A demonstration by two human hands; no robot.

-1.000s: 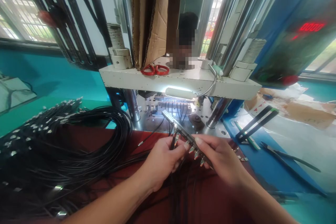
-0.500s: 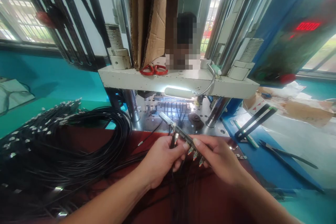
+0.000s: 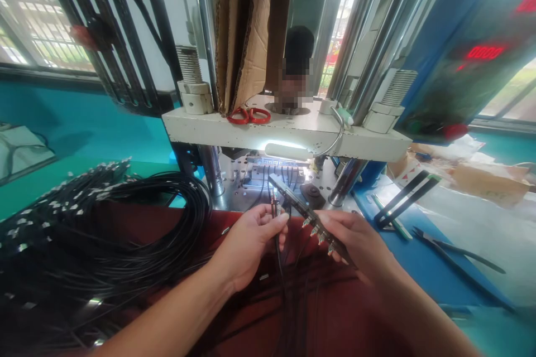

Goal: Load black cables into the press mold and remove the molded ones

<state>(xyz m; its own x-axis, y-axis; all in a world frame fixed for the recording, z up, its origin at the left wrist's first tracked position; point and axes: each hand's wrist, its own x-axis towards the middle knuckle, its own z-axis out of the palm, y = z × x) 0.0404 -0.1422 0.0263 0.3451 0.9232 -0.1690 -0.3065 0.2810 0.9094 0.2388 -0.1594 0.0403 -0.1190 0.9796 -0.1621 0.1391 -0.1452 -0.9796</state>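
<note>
"What were your hands doing?"

"Both were pinching. My right hand (image 3: 354, 242) gripped the near end of a dark metal bar (image 3: 297, 202), thumb on top, and my left hand (image 3: 253, 242) nipped a few thin black cables (image 3: 280, 268) between thumb and fingers, close to their tips."

"And around them?"

"Biggest was the press (image 3: 209, 131) in front of me, its white plate spanning the posts. Then the heap of black cable (image 3: 163, 240), coiled to my left on the table (image 3: 355, 323)."

"Smaller things?"

"Pliers (image 3: 429, 239) lay on a blue surface to my right. Red scissor handles (image 3: 260, 116) rested on the plate."

"Where was the bar, exactly?"

"Above the table, slanting away towards the press, its far part just beside the cable tips. Little metal connectors (image 3: 320, 239) stuck out along its near side."
</note>
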